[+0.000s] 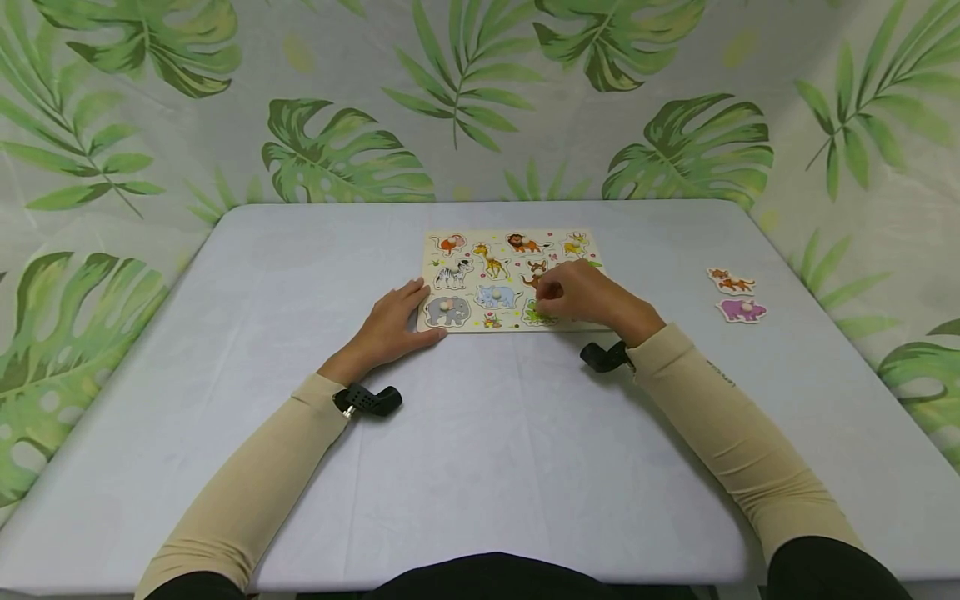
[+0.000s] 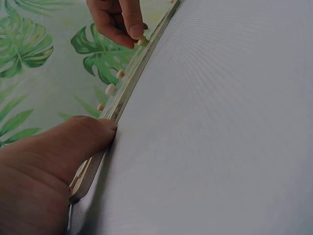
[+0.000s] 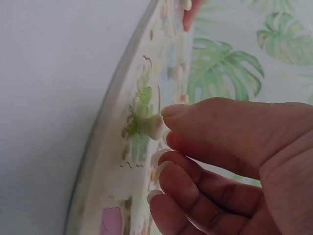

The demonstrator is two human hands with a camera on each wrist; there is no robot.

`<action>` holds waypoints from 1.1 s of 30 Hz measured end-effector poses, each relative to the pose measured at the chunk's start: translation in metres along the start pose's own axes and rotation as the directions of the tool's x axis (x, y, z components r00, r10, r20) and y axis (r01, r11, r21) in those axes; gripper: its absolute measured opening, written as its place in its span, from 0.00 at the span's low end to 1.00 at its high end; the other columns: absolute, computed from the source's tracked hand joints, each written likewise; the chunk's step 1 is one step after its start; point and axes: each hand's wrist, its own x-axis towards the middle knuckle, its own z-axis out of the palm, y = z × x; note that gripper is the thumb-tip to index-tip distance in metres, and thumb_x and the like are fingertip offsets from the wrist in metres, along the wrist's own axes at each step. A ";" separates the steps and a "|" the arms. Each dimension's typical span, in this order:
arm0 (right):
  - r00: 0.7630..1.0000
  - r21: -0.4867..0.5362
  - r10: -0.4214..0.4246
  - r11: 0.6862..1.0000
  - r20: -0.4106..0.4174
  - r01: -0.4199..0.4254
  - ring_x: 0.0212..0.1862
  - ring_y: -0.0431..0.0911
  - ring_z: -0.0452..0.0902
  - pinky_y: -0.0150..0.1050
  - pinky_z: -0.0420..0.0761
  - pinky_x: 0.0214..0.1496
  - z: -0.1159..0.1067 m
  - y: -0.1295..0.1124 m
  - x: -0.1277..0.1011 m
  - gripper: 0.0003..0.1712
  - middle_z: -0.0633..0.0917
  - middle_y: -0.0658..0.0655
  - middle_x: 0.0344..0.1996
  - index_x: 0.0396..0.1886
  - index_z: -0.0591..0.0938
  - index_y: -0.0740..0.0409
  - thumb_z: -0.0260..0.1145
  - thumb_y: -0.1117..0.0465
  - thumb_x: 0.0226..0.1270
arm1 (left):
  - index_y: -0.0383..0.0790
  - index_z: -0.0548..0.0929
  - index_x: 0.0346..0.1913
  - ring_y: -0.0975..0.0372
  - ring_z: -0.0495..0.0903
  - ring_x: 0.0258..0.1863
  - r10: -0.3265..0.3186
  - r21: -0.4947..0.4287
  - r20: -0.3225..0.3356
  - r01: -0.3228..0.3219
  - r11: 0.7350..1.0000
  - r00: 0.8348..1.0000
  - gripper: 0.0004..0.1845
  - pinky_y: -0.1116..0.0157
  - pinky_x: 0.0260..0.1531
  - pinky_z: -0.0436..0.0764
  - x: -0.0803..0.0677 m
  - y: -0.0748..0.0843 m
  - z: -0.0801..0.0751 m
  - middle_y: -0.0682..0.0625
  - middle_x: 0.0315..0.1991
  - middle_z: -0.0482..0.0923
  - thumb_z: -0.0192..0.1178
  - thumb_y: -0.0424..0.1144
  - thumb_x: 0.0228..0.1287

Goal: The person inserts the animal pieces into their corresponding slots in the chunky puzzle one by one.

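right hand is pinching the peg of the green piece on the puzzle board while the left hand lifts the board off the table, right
Not quite. The left hand isn't lifting the puzzle board; the head view shows it resting against the board's left edge, flat on the table. The right hand does pinch the green piece's peg.

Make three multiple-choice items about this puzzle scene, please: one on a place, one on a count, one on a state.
1. Where is the left hand?
A. on the left edge of the board
B. on the loose pieces
C. off the table

2. How many pieces lie off the board, to the right?
A. none
B. two
C. five

3. What is the right hand doing?
A. lying flat
B. pinching the knob of the green piece
C. hanging off the table

Answers:
1 A, its fingers rest at the board's edge.
2 B, an orange piece and a pink piece.
3 B, the fingertips are on the knob.
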 end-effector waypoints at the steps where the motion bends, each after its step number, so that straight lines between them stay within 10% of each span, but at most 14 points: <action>1: 1.000 0.012 0.004 1.000 0.000 -0.004 0.30 0.44 0.79 0.40 0.80 0.33 -0.001 0.000 -0.001 0.03 0.85 0.52 0.29 0.33 0.86 0.57 0.70 0.61 0.62 | 0.35 0.59 0.74 0.45 0.47 0.74 0.000 -0.001 0.000 0.000 1.000 1.000 0.45 0.47 0.72 0.48 0.000 0.000 0.000 0.43 0.76 0.50 0.63 0.57 0.61; 33: 0.962 0.029 0.123 0.992 -0.243 -0.120 0.44 0.51 0.78 0.49 0.75 0.44 -0.074 0.047 -0.029 0.15 0.86 0.60 0.40 0.45 0.85 0.59 0.66 0.54 0.66 | 0.35 0.58 0.74 0.47 0.47 0.75 0.009 0.004 0.000 -0.009 1.000 1.000 0.45 0.48 0.72 0.47 0.001 -0.002 0.001 0.43 0.76 0.50 0.62 0.57 0.61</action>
